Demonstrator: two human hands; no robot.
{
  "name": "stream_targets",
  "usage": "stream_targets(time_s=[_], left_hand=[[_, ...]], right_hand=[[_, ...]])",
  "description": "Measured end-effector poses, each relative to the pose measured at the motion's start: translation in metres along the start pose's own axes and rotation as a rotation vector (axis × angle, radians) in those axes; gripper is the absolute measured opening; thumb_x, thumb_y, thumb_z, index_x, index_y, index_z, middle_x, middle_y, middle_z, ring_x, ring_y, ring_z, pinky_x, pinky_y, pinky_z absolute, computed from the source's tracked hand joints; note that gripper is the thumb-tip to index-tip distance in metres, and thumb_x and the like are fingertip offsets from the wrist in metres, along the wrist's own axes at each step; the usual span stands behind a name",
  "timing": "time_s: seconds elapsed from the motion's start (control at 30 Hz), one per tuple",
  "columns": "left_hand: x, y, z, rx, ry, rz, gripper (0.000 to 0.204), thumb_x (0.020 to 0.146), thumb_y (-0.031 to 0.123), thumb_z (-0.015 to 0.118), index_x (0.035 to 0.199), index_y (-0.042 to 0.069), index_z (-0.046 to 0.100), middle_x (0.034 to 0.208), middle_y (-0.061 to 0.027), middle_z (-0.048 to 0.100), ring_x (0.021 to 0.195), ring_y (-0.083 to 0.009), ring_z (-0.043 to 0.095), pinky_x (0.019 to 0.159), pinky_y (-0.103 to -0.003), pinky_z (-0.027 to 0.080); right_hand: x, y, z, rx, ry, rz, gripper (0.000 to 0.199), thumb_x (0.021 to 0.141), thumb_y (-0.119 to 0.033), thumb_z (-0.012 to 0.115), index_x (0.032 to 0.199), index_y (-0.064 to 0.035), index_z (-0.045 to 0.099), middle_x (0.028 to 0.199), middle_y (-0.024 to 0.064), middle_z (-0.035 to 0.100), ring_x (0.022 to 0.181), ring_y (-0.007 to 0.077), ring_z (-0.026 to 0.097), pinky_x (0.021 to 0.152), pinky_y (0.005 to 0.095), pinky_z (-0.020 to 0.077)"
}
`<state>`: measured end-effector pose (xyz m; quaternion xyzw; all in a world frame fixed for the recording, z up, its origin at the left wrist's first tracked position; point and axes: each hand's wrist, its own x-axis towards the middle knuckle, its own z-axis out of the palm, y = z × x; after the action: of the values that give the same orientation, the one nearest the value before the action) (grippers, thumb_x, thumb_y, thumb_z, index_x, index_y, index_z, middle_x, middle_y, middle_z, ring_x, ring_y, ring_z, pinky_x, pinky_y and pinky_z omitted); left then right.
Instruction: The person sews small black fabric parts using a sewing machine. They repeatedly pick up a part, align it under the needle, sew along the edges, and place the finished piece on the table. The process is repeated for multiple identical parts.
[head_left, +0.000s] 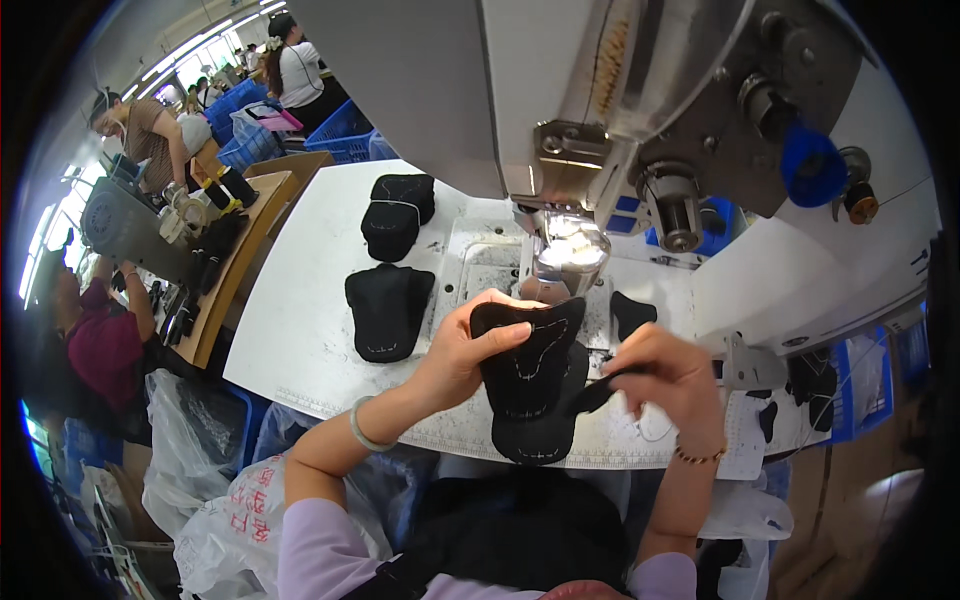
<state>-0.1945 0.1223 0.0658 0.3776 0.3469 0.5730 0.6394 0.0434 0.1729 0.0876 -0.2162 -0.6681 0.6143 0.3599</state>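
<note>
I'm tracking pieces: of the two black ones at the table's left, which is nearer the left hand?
The front black piece; the rear black piece lies beyond it, farther from the left hand.

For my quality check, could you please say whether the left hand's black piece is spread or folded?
Spread: the left hand holds the black piece with its broad, white-stitched face showing.
</note>
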Motion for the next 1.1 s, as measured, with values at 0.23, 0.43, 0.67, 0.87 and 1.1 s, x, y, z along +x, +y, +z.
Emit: stream_targets(time_s=[0.23, 0.43, 0.67, 0.87, 1.1], left_hand=[[0.001, -0.005, 0.021, -0.260, 0.096, -0.006, 0.029, 0.091, 0.018, 0.059, 0.114, 0.002, 0.051, 0.102, -0.0083, 0.061, 0.089, -0.0116, 0.061, 0.074, -0.026, 0.051], [0.001, -0.010, 0.016, 0.125, 0.002, 0.122, 0.026, 0.089, 0.018, 0.063, 0.107, 0.000, 0.060, 0.093, -0.0055, 0.065, 0.082, -0.0096, 0.062, 0.070, -0.023, 0.051], [0.004, -0.015, 0.011, 0.199, 0.035, 0.173, 0.027, 0.090, 0.020, 0.062, 0.106, -0.001, 0.062, 0.092, -0.0038, 0.065, 0.080, -0.0072, 0.060, 0.067, -0.022, 0.050], [0.005, -0.015, 0.009, 0.239, 0.055, 0.183, 0.027, 0.090, 0.021, 0.062, 0.106, -0.001, 0.062, 0.093, -0.0037, 0.065, 0.081, -0.0075, 0.060, 0.067, -0.022, 0.050], [0.008, -0.018, 0.004, 0.253, 0.066, 0.182, 0.027, 0.090, 0.021, 0.062, 0.106, 0.000, 0.063, 0.092, -0.0033, 0.066, 0.081, -0.0072, 0.060, 0.068, -0.022, 0.050]], right_hand=[[0.020, 0.023, 0.055, -0.254, 0.386, -0.227, 0.021, 0.081, 0.000, 0.067, 0.097, -0.0014, 0.053, 0.078, 0.0016, 0.056, 0.060, 0.0039, 0.054, 0.053, 0.0177, 0.0434], [0.031, 0.035, 0.064, -0.138, 0.499, -0.298, 0.025, 0.082, -0.001, 0.068, 0.091, -0.0035, 0.045, 0.074, -0.0007, 0.052, 0.059, 0.0016, 0.049, 0.053, 0.0162, 0.0404], [0.039, 0.045, 0.071, -0.081, 0.573, -0.351, 0.027, 0.082, -0.002, 0.069, 0.088, -0.0059, 0.043, 0.073, -0.0035, 0.048, 0.059, -0.0003, 0.043, 0.051, 0.0145, 0.0340], [0.042, 0.047, 0.073, -0.076, 0.580, -0.356, 0.028, 0.082, -0.001, 0.068, 0.088, -0.0058, 0.041, 0.074, -0.0030, 0.047, 0.060, -0.0006, 0.043, 0.051, 0.0143, 0.0344], [0.044, 0.047, 0.072, -0.021, 0.556, -0.331, 0.029, 0.082, 0.001, 0.067, 0.090, -0.0053, 0.040, 0.076, -0.0017, 0.047, 0.061, -0.0003, 0.045, 0.053, 0.0146, 0.0363]])
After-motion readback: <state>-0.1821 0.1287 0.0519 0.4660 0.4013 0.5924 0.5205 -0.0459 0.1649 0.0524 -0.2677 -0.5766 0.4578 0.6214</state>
